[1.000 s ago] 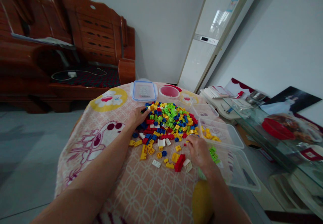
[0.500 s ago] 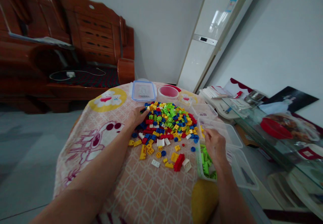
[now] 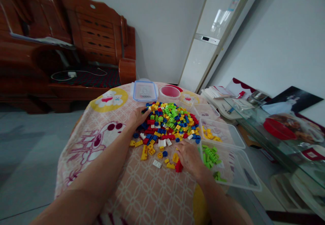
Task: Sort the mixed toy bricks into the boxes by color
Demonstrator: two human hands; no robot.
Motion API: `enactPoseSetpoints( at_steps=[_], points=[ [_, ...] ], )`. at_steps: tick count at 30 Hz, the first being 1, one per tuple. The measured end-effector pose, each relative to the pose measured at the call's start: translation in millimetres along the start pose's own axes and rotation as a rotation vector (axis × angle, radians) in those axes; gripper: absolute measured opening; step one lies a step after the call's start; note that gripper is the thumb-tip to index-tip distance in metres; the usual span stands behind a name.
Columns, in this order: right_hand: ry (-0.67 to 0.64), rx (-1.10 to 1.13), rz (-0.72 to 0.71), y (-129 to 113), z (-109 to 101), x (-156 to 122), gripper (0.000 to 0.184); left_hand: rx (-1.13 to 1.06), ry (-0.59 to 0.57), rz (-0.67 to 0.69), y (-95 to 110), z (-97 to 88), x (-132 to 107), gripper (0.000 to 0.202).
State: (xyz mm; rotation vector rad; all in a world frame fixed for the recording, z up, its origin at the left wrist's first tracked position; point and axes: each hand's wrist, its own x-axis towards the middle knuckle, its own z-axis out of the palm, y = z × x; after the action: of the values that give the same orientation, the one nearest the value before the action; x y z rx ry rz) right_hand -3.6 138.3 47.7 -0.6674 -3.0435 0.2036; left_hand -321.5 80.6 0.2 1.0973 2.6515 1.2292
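Observation:
My left hand [image 3: 138, 116] rests against the left edge of a big heap of mixed building bricks [image 3: 167, 120], thumb and fingers apart, touching bricks there. Some of its fingertips are hidden among blue bricks. My right hand [image 3: 189, 155] is low over loose pieces in front of the heap. Its fingers close on a small yellow brick [image 3: 177, 149], mostly covered by them. A red brick [image 3: 179, 166] and a yellow brick [image 3: 175, 157] lie beside that hand. Right of it, one clear box [image 3: 243, 165] holds light green bricks [image 3: 210, 156], and another clear box [image 3: 235, 135] holds yellow bricks [image 3: 212, 135].
At the table's far side stand a blue-rimmed lidded box [image 3: 145, 91], a pink-lined tub [image 3: 170, 91] and another clear container [image 3: 207, 111]. Loose yellow, white and blue pieces lie on the patterned tablecloth [image 3: 142, 191]. A glass-topped stand [image 3: 274, 143] is at the right.
My right hand has moved left from the box of yellow bricks to the loose bricks on the cloth. My left hand has stayed at the heap.

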Motion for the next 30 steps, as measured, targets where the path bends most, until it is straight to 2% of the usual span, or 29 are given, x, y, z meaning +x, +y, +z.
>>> enactPoseSetpoints(
  at_steps=[3, 6, 12, 16, 20, 25, 30],
  points=[
    [-0.06, -0.038, 0.003, -2.9, 2.6, 0.6, 0.027, -0.009, -0.005, 0.0, -0.1, -0.2, 0.2, 0.046],
    [-0.063, -0.042, 0.021, -3.7, 0.9, 1.0, 0.031, -0.011, -0.007, 0.013, -0.4, -0.1, 0.1, 0.045],
    [0.086, 0.093, 0.029, 6.0, -8.0, 0.5, 0.027, -0.03, 0.016, 0.016, 1.5, 0.4, -0.4, 0.041],
    [0.344, 0.212, 0.023, 32.1, -10.8, -0.1, 0.03, -0.022, 0.012, 0.011, 3.1, -1.2, -0.9, 0.041],
    [0.565, 0.217, 0.078, 66.5, -13.1, -0.6, 0.028, -0.008, -0.006, 0.021, 3.1, -2.4, -1.3, 0.042],
    [0.665, 0.14, 0.176, 100.9, -15.2, -3.0, 0.03, 0.002, -0.013, 0.018, 2.3, -3.0, -1.9, 0.044],
    [0.674, 0.055, 0.269, 115.5, -15.0, -5.7, 0.033, -0.007, -0.018, 0.013, 1.0, -1.8, -0.8, 0.046]
  ],
)
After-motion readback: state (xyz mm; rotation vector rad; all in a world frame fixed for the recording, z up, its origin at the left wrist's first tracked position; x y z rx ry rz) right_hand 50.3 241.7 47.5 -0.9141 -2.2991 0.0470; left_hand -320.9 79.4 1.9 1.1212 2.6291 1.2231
